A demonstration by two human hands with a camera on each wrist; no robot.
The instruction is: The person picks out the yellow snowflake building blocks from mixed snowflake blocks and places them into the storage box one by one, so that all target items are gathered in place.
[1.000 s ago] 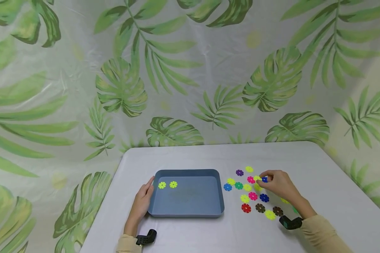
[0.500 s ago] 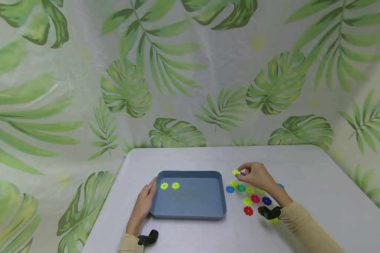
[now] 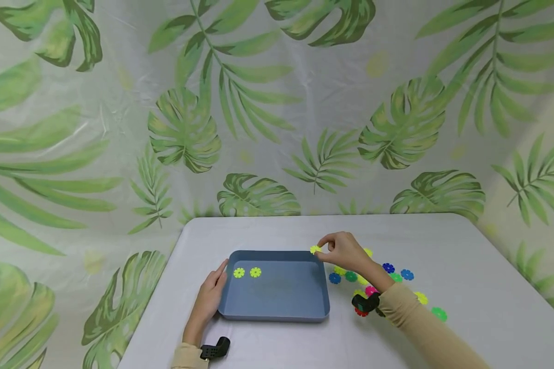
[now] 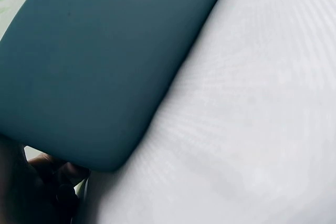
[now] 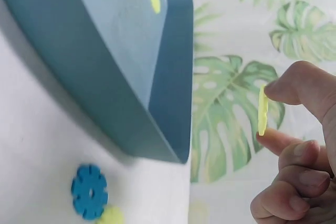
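- Lower left of centre in the head view: left hand [image 3: 211,289], fingers fairly straight, laid against the outer left wall of a shallow, rectangular blue-grey tray [image 3: 277,302].
- Around centre: tray probably rigid plastic, light enough to slide if bumped; best steadied by wall or rim.
- Upper left inside: two flat, yellow-green, flower-shaped discs [image 3: 256,272], side by side, apart.
- Above the upper right corner: a third yellow-green disc [image 3: 315,249], pinched by opposite edges between thumb and forefinger of the right hand [image 3: 345,251]. Likely very light, stiff, hard to break; faces perhaps slippery, notched rim the surer hold.
- Right of centre: loose multicoloured discs [image 3: 407,274], partly hidden by the right forearm [image 3: 413,318].
- Left wrist view: tray wall close up, dark fingers at lower left, discs out of sight.
- Right wrist view: pinched disc edge-on, visibly thin and apart from the tray; other fingers curled, a detail missing from the head view.
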